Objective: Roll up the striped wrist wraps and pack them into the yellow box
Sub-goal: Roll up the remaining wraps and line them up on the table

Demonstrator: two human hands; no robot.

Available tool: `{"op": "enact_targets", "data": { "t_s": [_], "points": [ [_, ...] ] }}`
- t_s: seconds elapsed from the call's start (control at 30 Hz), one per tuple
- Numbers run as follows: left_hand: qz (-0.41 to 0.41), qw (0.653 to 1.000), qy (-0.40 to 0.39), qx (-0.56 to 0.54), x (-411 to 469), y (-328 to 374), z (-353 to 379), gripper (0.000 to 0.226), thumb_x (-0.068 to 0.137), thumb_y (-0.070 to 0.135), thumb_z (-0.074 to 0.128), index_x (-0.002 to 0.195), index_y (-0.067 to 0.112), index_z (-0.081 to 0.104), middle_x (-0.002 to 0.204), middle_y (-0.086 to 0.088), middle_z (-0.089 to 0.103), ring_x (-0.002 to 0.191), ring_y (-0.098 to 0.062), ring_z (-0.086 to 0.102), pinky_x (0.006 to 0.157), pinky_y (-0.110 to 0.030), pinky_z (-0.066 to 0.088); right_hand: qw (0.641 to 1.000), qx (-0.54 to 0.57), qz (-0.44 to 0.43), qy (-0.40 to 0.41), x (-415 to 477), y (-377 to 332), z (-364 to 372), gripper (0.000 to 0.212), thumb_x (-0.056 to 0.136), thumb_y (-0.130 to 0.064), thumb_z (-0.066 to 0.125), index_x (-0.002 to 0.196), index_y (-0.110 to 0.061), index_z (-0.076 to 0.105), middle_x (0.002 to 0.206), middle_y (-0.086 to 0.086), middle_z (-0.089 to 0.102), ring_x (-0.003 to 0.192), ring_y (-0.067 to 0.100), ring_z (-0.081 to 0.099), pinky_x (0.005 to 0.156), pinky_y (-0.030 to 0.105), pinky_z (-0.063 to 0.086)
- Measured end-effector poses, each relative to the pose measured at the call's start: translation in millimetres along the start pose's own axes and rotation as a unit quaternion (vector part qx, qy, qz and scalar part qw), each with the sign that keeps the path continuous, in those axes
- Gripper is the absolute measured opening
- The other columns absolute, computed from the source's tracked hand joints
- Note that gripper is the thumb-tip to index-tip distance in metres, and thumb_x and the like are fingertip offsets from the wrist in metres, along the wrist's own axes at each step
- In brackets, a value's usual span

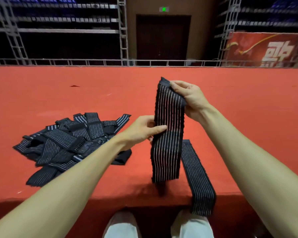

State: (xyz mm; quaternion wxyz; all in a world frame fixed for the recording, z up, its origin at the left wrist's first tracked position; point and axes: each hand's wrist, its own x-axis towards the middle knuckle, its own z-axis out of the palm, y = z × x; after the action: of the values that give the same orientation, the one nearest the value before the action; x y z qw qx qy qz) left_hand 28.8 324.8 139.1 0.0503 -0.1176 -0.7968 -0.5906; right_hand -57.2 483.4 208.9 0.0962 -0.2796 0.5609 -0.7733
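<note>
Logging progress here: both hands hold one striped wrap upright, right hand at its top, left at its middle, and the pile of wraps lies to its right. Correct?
No. The head view shows the pile of wraps lying to the left of the held wrap, not its right. The right hand does hold its top, the left hand its middle.

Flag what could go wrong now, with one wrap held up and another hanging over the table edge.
The flat wrist wrap hangs off the red table and may slide down. The held wrist wrap hangs loose below the left hand; rolled mid-air from the end the right hand pinches, it could skew.
</note>
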Motion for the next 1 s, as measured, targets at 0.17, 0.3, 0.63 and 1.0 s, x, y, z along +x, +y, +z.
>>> {"op": "enact_targets", "data": {
  "t_s": [0.17,0.3,0.63,1.0],
  "points": [
    [-0.062,0.997,-0.026,-0.038,-3.9,-10.3,14.3,0.015,0.094,0.016,0.059,0.107,0.009,0.063,0.08,0.009,0.07,0.071,-0.002,0.065,0.06,-0.018,0.05,0.983,-0.179,0.035,0.033,5.8,21.0,-26.1,0.013,0.084,-0.026,0.073,0.085,-0.014,0.069,0.071,0.001,0.067,0.055,0.011,0.055,0.048,0.024,0.038],
    [-0.137,0.989,-0.051,-0.009,-2.3,-60.6,38.0,0.016,0.098,0.019,0.054,0.11,0.011,0.061,0.079,0.002,0.067,0.063,-0.007,0.061,0.06,-0.025,0.053,0.947,-0.309,0.082,0.022,6.8,66.1,-50.8,0.02,0.084,-0.028,0.074,0.074,-0.015,0.064,0.063,-0.002,0.06,0.045,0.003,0.047,0.04,0.016,0.03],
    [-0.164,0.972,0.029,0.168,37.6,-169.3,66.4,0.024,0.096,0.029,0.058,0.074,0.019,0.054,0.071,0.003,0.056,0.067,-0.014,0.053,0.067,-0.035,0.044,0.919,-0.35,0.181,-0.023,47.2,154.7,-115.7,0.011,0.087,-0.006,0.07,0.094,0.001,0.068,0.071,0.005,0.062,0.048,0.003,0.057,0.045,0.016,0.045],
    [-0.15,0.92,0.193,0.307,61.7,-213.2,72.7,0.035,0.086,0.035,0.065,0.061,0.028,0.042,0.077,0.01,0.045,0.084,-0.014,0.043,0.074,-0.028,0.02,0.835,-0.531,0.145,0.01,97.9,251.9,-139.4,0.033,0.065,-0.049,0.085,0.068,-0.021,0.067,0.07,-0.002,0.067,0.078,0.019,0.066,0.077,0.029,0.049]
  ]
}}
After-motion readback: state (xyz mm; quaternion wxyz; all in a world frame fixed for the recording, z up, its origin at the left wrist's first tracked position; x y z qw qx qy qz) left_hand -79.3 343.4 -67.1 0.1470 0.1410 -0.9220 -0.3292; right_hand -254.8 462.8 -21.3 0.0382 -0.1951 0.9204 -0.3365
